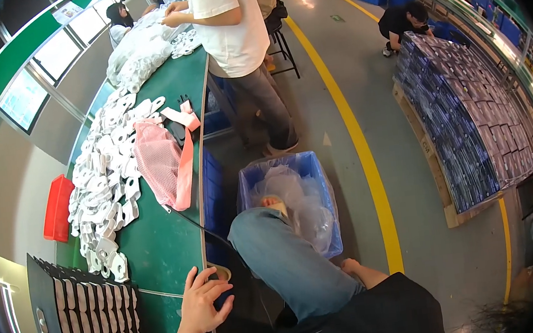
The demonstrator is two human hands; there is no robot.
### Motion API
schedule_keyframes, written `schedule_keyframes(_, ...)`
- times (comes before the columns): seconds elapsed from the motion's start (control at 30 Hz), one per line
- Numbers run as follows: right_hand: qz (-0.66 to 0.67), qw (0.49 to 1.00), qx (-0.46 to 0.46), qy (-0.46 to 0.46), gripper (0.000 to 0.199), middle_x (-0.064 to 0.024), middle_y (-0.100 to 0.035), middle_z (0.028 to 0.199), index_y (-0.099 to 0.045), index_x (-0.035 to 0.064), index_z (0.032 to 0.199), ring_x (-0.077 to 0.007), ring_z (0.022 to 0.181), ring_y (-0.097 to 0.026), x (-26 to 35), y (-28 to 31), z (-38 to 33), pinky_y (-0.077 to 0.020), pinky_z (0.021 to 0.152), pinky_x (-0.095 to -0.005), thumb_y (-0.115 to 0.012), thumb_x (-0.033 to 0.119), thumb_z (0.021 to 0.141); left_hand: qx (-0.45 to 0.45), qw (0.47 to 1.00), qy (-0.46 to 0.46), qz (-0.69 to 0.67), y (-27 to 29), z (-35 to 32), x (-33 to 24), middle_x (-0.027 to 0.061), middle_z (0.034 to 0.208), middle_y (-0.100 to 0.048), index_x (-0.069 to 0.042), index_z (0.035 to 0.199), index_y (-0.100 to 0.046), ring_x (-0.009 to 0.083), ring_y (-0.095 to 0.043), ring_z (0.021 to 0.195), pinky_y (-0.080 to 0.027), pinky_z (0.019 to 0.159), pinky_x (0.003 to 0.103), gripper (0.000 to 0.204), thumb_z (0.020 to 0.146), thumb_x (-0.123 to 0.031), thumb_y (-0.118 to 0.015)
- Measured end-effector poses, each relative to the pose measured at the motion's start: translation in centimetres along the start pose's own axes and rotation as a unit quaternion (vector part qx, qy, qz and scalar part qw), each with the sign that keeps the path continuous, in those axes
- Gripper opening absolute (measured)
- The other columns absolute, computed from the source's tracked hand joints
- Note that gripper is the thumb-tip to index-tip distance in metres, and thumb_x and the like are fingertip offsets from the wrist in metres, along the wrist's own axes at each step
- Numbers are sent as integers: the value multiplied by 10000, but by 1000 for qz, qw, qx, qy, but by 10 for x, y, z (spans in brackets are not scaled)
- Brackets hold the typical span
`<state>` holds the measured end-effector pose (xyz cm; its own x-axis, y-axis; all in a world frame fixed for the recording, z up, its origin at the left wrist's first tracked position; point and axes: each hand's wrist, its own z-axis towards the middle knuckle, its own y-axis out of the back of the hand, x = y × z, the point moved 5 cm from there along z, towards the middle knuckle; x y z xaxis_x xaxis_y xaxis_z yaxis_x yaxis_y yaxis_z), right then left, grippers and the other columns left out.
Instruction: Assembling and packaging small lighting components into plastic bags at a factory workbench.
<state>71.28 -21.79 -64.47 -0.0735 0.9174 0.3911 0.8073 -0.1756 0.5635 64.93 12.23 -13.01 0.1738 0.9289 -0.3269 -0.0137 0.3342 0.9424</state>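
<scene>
My left hand point(204, 301) rests on the near edge of the green table point(164, 242), fingers spread and curled over a brown tape roll point(220, 273) at the table's rim. It grips nothing firmly. My right hand point(353, 266) lies low beside my raised thigh in blue jeans point(282, 256); its fingers are hidden. A heap of white plastic parts point(105, 177) runs along the table to the left. A pink mesh bag point(159, 161) lies next to the heap.
A black tray of rowed parts point(87, 315) sits at near left, a red box point(56, 208) behind it. A blue bin with a clear bag point(289, 193) stands by my knee. A person in a white shirt point(232, 27) stands ahead. A pallet of dark boxes point(469, 113) fills the right.
</scene>
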Motion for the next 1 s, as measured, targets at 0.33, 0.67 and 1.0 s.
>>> schedule_keyframes(0.33, 48, 997, -18, -64, 331, -123, -636, 961, -655, 106, 960, -283, 894, -609, -13, -3, 13, -483, 779, -371, -645, 275, 674, 5, 1000, 5, 0, 0, 2, 1, 16, 860, -634, -105, 810, -649, 213, -486, 1080, -237, 1011, 441, 160, 669, -181, -656)
schedule_keyframes(0.67, 107, 991, 4, -77, 280, -151, -632, 945, -658, 83, 911, -318, 892, -601, -2, 17, 27, -478, 733, -375, -609, 285, 723, 3, 1000, 5, -15, 1, 1, 2, 26, 842, -634, -106, 799, -643, 212, -498, 1063, -252, 1005, 435, 138, 671, -158, -648)
schedule_keyframes(1.0, 70, 997, -28, -6, 259, -123, -647, 889, -671, 114, 896, -249, 832, -624, 39, 36, -7, -482, 746, -341, -592, 251, 691, 4, 1000, 10, -3, 0, -2, 4, 23, 866, -630, -100, 812, -641, 240, -489, 1073, -237, 1011, 448, 167, 648, -130, -654)
